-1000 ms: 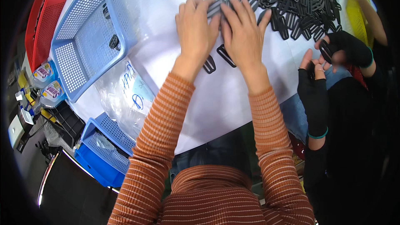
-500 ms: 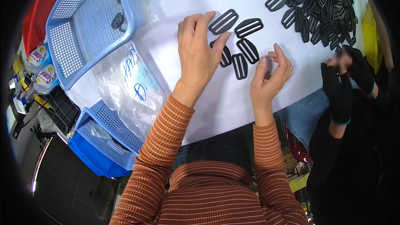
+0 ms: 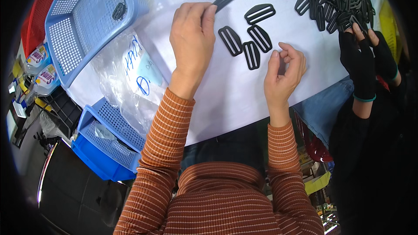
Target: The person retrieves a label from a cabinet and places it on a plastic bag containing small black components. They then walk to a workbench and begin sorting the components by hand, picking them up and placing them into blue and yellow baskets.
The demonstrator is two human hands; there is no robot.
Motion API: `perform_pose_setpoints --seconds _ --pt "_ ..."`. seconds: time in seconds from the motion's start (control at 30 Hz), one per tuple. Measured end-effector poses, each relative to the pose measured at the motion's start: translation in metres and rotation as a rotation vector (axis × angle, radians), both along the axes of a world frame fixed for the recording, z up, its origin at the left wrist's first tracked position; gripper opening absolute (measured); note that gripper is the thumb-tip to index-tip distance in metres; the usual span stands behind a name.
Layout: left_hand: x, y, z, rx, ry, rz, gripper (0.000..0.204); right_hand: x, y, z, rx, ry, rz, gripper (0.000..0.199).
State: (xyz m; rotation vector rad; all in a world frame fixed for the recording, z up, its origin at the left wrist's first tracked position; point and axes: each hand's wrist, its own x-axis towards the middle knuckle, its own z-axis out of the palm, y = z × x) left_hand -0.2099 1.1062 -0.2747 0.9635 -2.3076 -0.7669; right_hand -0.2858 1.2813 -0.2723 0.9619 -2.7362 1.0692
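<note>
A black plastic slide buckle (image 3: 224,1) is pinched between the thumb and fingers of my left hand (image 3: 191,37), tilted up on edge above the white table. Several more slide buckles lie loosely grouped between my hands: one at the far side (image 3: 260,14), one in the middle (image 3: 260,38), one nearest my left hand (image 3: 230,41) and one closest to me (image 3: 251,55). My right hand (image 3: 285,72) hovers beside this group with its fingers loosely curled and the thumb apart; nothing shows in it.
A large pile of black buckles (image 3: 344,0) covers the far right. A co-worker's black-gloved hands (image 3: 359,61) touch its near edge. At left stand a light-blue basket (image 3: 82,56) with a few buckles, a clear plastic bag (image 3: 117,74) and stacked blue baskets (image 3: 102,165).
My left hand has lifted the far-left buckle off the table and drawn it leftward. My right hand has barely moved. The co-worker's hands have reached to the pile.
</note>
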Motion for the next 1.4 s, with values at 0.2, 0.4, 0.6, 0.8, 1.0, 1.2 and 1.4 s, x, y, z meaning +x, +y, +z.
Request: perform_pose_setpoints --seconds 0.2,0.4,0.6,0.8,1.0,1.2,1.4 --pt "0.024 0.008 0.037 0.495 -0.126 0.178 0.018 0.012 -0.001 0.014 0.222 -0.042 0.029 0.025" --pt "0.054 0.027 0.035 0.117 -0.173 0.099 0.017 0.026 -0.006 0.02 0.315 -0.151 0.012 0.032" --pt "0.061 0.059 0.057 0.671 -0.174 -0.024 0.037 0.028 -0.001 0.038 -0.021 -0.883 -0.136 0.022" --pt "0.067 0.076 0.073 1.312 0.205 -0.016 0.046 0.042 0.009 0.081 -0.215 -1.195 -0.1 0.017" --pt "0.075 0.084 0.09 1.411 0.347 -0.02 0.048 0.056 0.014 0.102 -0.273 -1.194 -0.042 0.016" --pt "0.078 0.093 0.1 1.336 0.383 0.118 0.026 0.071 0.014 0.116 -0.255 -1.127 0.037 0.016" --pt "0.084 0.094 0.093 1.446 0.427 0.183 0.027 0.085 0.013 0.117 -0.299 -1.154 0.014 0.016"
